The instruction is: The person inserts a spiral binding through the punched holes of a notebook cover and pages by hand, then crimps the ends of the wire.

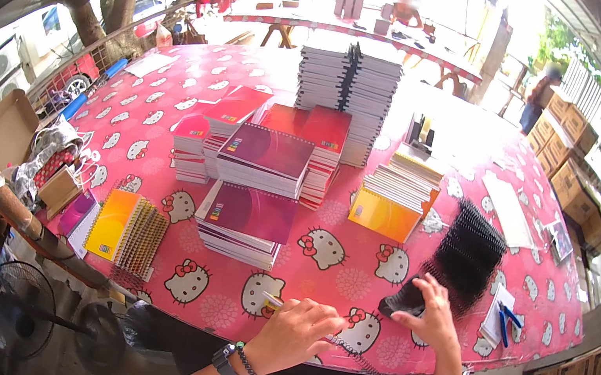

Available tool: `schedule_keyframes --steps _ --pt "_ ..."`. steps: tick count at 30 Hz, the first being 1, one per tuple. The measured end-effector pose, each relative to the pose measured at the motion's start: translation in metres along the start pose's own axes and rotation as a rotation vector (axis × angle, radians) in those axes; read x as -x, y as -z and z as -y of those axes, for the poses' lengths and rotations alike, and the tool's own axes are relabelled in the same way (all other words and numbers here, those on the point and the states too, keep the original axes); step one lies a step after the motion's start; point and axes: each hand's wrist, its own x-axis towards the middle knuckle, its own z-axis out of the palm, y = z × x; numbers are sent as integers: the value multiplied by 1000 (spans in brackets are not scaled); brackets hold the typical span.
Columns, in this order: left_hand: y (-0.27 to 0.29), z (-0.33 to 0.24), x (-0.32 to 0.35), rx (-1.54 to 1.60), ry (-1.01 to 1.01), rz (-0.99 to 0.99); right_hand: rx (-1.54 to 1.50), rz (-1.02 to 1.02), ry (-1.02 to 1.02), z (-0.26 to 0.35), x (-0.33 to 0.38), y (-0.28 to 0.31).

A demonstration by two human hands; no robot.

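My left hand [295, 338], with a watch and a beaded bracelet at its wrist, is closed low over the table's near edge. It grips a thin notebook [271, 300] seen almost edge-on, white and yellow; most of it is hidden by the hand. A dark spiral binding coil [361, 359] runs out to the right of that hand. My right hand [434, 317] has thumb and fingers spread in a curve beside a small black item [401, 298], whose kind I cannot make out. Just beyond lies a large pile of black binding coils [468, 251].
Purple notebooks [252, 215], red notebooks [326, 128] and yellow notebooks [383, 213] stand in stacks, with tall stacks of bound books [366, 103] behind. Spiral-bound notebooks [122, 233] sit at left. Blue-handled pliers [506, 325] lie at right. People are in the background.
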Motion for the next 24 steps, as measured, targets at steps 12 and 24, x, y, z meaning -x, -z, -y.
schedule_keyframes --steps 12,24 --pt "-5 6 6 -104 2 -21 -128 46 91 15 -13 -9" --pt "12 23 17 -73 84 -35 -1192 400 206 47 -11 -17"
